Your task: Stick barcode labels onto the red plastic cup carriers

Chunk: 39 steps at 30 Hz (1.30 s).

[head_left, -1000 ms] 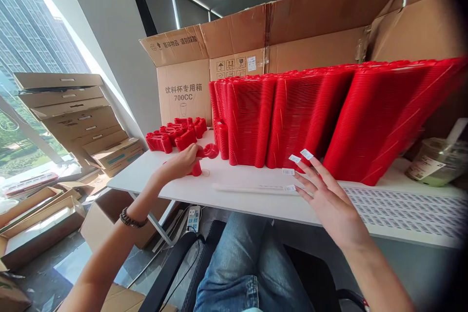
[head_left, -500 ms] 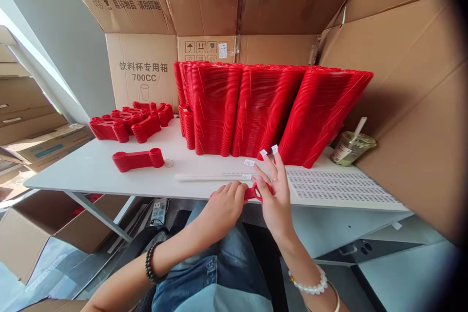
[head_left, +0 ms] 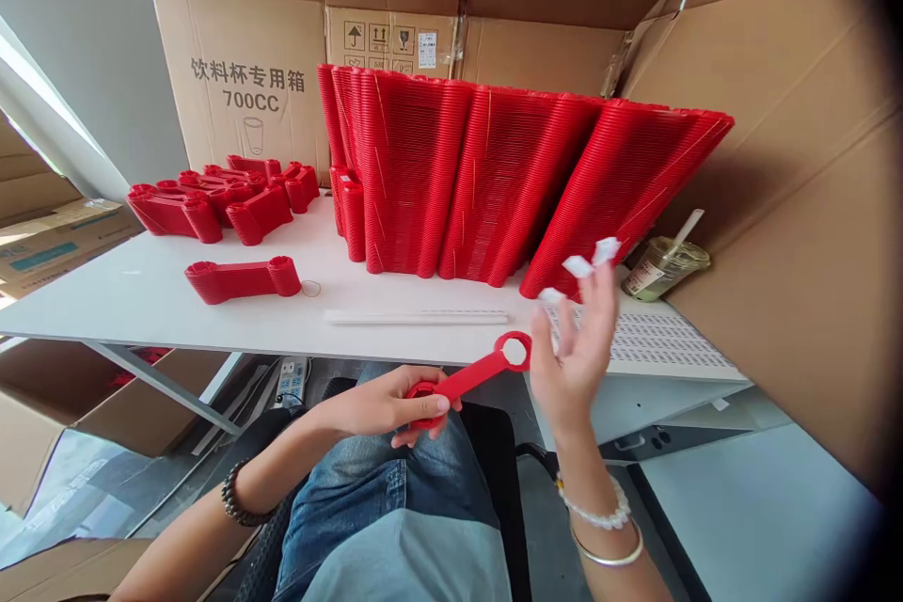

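Observation:
My left hand (head_left: pixel 395 403) grips one end of a flat red plastic strip (head_left: pixel 471 378) with a ring at each end, held over my lap at the table's front edge. Its far ring points up to the right. Just right of that ring, my right hand (head_left: pixel 575 376) is raised with fingers apart, holding nothing in its grasp. Small white labels (head_left: pixel 605 252) cling to its fingertips; motion blurs them. Beyond the hands stand tall stacks (head_left: pixel 416 179) of the same red pieces. A sheet of printed labels (head_left: pixel 667 339) lies to the right, partly behind my right hand.
A bundle of red pieces (head_left: pixel 244 280) lies left, beside a rubber band (head_left: pixel 311 288). Shorter bundles (head_left: pixel 258 212) sit behind it. A long white strip (head_left: pixel 416 318) lies near the front edge. A drink cup (head_left: pixel 659 268) leans by the cardboard wall (head_left: pixel 776 160) at right.
My right hand has let go of the red strip and moved right and up. My left hand now shows its thumb over the near ring, and the strip tilts upward. The view has tipped down.

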Motion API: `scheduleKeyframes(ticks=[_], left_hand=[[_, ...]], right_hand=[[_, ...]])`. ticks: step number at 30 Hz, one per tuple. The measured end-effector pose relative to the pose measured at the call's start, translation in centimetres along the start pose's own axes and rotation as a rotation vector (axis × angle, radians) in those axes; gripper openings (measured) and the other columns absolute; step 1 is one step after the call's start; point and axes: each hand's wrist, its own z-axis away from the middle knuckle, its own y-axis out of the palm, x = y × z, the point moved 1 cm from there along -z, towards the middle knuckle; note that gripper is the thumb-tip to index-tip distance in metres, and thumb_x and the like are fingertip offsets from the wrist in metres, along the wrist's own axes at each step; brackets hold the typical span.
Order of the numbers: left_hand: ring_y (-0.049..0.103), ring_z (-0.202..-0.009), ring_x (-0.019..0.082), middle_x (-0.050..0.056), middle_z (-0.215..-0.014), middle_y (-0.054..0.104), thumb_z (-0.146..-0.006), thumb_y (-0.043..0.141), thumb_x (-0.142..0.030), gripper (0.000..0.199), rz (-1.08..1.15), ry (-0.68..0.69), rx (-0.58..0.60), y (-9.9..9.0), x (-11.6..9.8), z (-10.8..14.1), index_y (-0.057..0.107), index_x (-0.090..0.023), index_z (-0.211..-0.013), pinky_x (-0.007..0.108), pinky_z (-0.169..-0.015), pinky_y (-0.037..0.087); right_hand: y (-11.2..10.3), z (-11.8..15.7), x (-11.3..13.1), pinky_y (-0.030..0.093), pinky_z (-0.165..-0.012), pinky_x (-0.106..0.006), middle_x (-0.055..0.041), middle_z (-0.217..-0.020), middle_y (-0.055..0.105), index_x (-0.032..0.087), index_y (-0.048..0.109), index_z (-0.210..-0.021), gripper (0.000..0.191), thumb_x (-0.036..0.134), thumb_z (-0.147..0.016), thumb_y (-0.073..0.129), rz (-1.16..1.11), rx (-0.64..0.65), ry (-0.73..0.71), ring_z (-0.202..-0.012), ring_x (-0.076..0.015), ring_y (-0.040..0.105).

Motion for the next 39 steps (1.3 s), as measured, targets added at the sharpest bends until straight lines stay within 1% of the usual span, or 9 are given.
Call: scheduleKeyframes(ticks=[2,3,5,7,9,11,19,25,39], left_hand=[[0.042,-0.044,0.003,-0.003,-0.073,0.057,-0.091,0.056,-0.054,0.041,-0.026,0.003,-0.029,0.0,0.3,-0.2,0.054,-0.014,-0.1,0.02,-0.042,0.029],[0.042,-0.044,0.003,-0.003,-0.073,0.057,-0.092,0.055,-0.053,0.04,-0.031,0.002,-0.043,0.0,0.4,-0.2,0.054,-0.014,-0.101,0.02,-0.042,0.03],[0.041,-0.044,0.003,-0.003,-0.072,0.056,-0.092,0.054,-0.054,0.042,-0.033,-0.004,-0.064,-0.1,0.4,-0.4,0.054,-0.014,-0.103,0.02,-0.043,0.029],[0.041,-0.043,0.003,-0.004,-0.072,0.055,-0.091,0.054,-0.056,0.044,-0.032,-0.005,-0.082,-0.1,0.3,-0.5,0.053,-0.014,-0.103,0.02,-0.043,0.03],[0.041,-0.043,0.003,-0.004,-0.071,0.055,-0.089,0.055,-0.058,0.046,-0.021,-0.008,-0.087,0.1,0.2,-0.5,0.053,-0.014,-0.101,0.02,-0.043,0.03],[0.041,-0.043,0.003,-0.004,-0.072,0.056,-0.089,0.056,-0.058,0.045,-0.016,-0.012,-0.083,0.2,0.0,-0.5,0.051,-0.014,-0.099,0.021,-0.043,0.031],[0.043,-0.045,0.003,-0.003,-0.075,0.056,-0.091,0.054,-0.055,0.041,-0.036,0.005,-0.1,0.4,0.0,-0.5,0.05,-0.015,-0.099,0.02,-0.044,0.031],[0.044,-0.047,0.004,-0.003,-0.076,0.057,-0.092,0.054,-0.053,0.039,-0.031,0.021,-0.105,0.3,0.4,-0.6,0.05,-0.015,-0.102,0.021,-0.046,0.033],[0.043,-0.046,0.003,-0.002,-0.077,0.056,-0.092,0.054,-0.054,0.04,-0.012,0.036,-0.087,0.4,0.4,-0.6,0.049,-0.015,-0.102,0.02,-0.046,0.033]], right_hand=[[-0.5,0.2,0.7,0.034,-0.115,-0.056,0.0029,-0.163,0.018,0.045,0.034,-0.147,0.067,0.022,-0.09,0.06,0.148,-0.133,-0.107,-0.152,-0.0292,0.014],[-0.6,0.3,1.2,0.038,-0.113,-0.055,0.0034,-0.162,0.018,0.047,0.034,-0.146,0.067,0.021,-0.09,0.06,0.143,-0.121,-0.111,-0.151,-0.0297,0.019],[-0.6,0.8,2.2,0.051,-0.103,-0.051,0.0018,-0.161,0.02,0.047,0.034,-0.146,0.067,0.021,-0.09,0.059,0.034,0.008,-0.025,-0.142,-0.0303,0.036],[-0.2,1.5,2.9,0.06,-0.09,-0.044,-0.0018,-0.159,0.025,0.044,0.034,-0.146,0.068,0.022,-0.088,0.061,-0.064,0.159,0.097,-0.132,-0.0289,0.048],[0.3,2.1,3.1,0.064,-0.08,-0.037,-0.0041,-0.156,0.029,0.041,0.037,-0.145,0.068,0.021,-0.086,0.063,-0.097,0.25,0.172,-0.126,-0.027,0.051],[0.9,2.6,3.0,0.064,-0.075,-0.033,-0.0048,-0.154,0.03,0.04,0.04,-0.143,0.066,0.019,-0.085,0.063,-0.101,0.275,0.187,-0.124,-0.0256,0.052],[2.0,2.9,2.0,0.065,-0.069,-0.03,-0.0068,-0.153,0.024,0.035,0.045,-0.136,0.061,0.016,-0.081,0.064,-0.068,0.185,0.202,-0.123,-0.0247,0.05],[2.1,2.9,1.9,0.065,-0.07,-0.031,-0.0087,-0.151,0.026,0.034,0.041,-0.137,0.062,0.017,-0.082,0.063,-0.046,0.177,0.221,-0.123,-0.025,0.049],[2.4,2.9,1.4,0.065,-0.068,-0.029,-0.0081,-0.15,0.026,0.033,0.046,-0.131,0.057,0.015,-0.08,0.064,-0.053,0.167,0.209,-0.123,-0.0252,0.05]])
